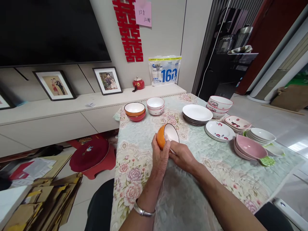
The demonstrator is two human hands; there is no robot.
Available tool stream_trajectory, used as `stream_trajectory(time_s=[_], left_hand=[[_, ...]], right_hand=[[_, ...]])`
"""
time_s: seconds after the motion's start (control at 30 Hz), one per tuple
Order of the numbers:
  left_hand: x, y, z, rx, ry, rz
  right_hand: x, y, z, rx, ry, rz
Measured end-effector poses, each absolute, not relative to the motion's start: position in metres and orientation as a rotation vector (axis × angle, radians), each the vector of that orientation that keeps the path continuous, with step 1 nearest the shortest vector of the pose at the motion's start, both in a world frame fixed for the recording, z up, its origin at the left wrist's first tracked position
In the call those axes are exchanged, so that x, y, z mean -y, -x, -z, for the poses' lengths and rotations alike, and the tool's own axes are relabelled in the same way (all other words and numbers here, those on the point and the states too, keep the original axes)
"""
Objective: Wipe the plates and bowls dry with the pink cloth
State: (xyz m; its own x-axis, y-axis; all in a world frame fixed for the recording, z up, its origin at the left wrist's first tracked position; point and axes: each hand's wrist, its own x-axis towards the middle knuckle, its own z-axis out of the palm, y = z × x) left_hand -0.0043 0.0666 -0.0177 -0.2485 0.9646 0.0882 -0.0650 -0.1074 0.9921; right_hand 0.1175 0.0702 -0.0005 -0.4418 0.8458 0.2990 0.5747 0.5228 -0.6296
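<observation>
An orange bowl with a white inside and a dark rim is tilted on its side above the table, its opening facing right. My left hand wraps round its outer wall from below, with the thumb up near the rim. My right hand is closed at the bowl's lower rim, fingers pressed together. A small whitish bit shows by these fingers; whether it is a cloth or part of the bowl I cannot make out. Beyond the hands, another orange bowl sits stacked in a red bowl, beside stacked white bowls.
On the right of the flowered tablecloth stand white plates, flower-printed plates, tall patterned bowls, pink dishes and small white dishes. A red stool and flattened cardboard lie at the left.
</observation>
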Motion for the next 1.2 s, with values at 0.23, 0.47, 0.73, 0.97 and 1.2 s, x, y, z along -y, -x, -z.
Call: stream_trajectory(time_s=[0.23, 0.47, 0.73, 0.97, 1.2], left_hand=[[-0.068, 0.004, 0.021, -1.152, -0.885, -1.514], [-0.069, 0.001, 0.011, -1.0, -0.477, -1.478], [-0.065, 0.008, 0.01, -0.764, -0.574, -1.411], [-0.064, 0.011, 0.009, -0.552, -0.418, -1.342], [-0.063, 0.008, 0.008, -0.589, -0.474, -1.429]], right_hand=[[-0.075, -0.124, -0.005, 1.239, 0.901, -1.399], [-0.079, -0.129, -0.017, 0.707, 0.738, -1.538], [-0.09, -0.14, -0.019, 0.489, 0.821, -1.56], [-0.101, -0.146, 0.003, 0.685, 1.075, -1.151], [-0.104, -0.154, 0.013, 1.077, 1.159, -0.735]])
